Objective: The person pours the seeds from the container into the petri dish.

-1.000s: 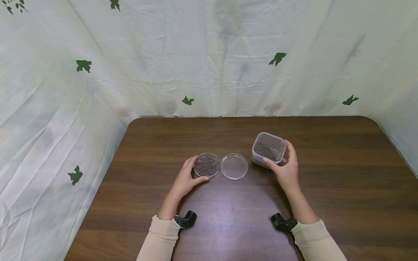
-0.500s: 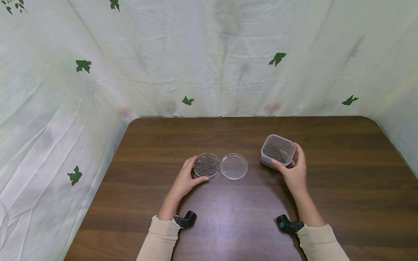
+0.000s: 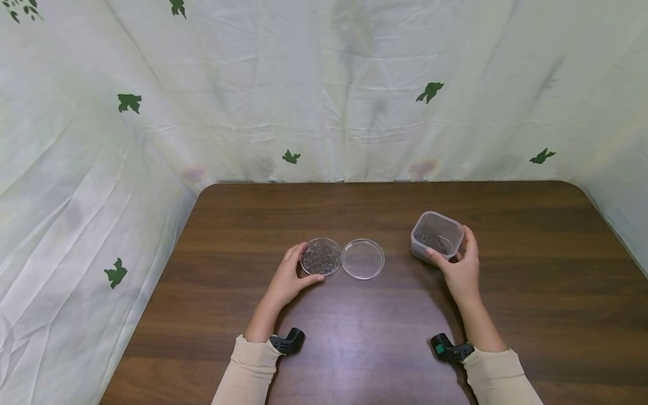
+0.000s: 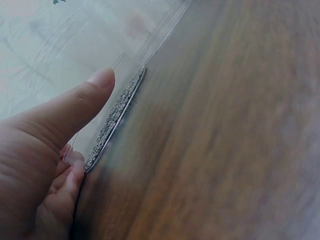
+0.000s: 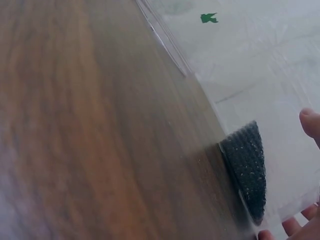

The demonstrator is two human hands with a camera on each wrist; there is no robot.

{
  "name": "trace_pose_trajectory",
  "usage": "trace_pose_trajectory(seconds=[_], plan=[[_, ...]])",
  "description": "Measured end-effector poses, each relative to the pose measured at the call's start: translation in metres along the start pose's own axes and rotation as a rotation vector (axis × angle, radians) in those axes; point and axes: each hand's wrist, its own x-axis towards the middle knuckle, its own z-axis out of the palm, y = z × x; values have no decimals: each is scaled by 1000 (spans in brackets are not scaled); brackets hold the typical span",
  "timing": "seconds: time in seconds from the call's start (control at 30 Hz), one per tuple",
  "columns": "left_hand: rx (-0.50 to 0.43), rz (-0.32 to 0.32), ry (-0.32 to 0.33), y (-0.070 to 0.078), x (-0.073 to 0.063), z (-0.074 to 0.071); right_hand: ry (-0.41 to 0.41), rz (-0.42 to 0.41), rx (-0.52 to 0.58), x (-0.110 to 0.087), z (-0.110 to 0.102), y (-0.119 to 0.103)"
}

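Observation:
My left hand [image 3: 284,283] holds a clear petri dish [image 3: 321,256] of dark grey granules on the table, thumb at its near side and fingers round its left. The left wrist view shows the granules [image 4: 114,120] as a thin layer along the dish bottom. A clear round lid [image 3: 363,259] lies flat just right of the dish. Further right, my right hand [image 3: 462,275] grips an uncovered translucent plastic container [image 3: 449,229] by its right and near sides. More dark granules [image 5: 247,170] lie heaped to one side inside it; its base appears to stand on the table.
The brown wooden table [image 3: 354,326] has rounded far corners. Behind it and at both sides hangs a pale cloth [image 3: 324,84] with green leaf prints. Black devices are strapped to both wrists.
My right hand has moved the plastic container right and slightly nearer, away from the lid, slowing lately. The left hand, the petri dish and the lid stay where they were.

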Motion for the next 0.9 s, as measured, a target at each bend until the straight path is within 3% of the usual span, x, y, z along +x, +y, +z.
trace_pose_trajectory(seconds=[0.27,0.43,0.6,0.9], plan=[[1,-3,-3,0,0,0,-39,44,40,0,-2,-3],[-5,-2,-3,1,0,0,-64,77,40,-4,-2,-16],[7,5,-2,1,0,0,-28,11,56,-8,-2,-29],[2,-4,-2,1,0,0,77,-130,187,-8,-3,-34]])
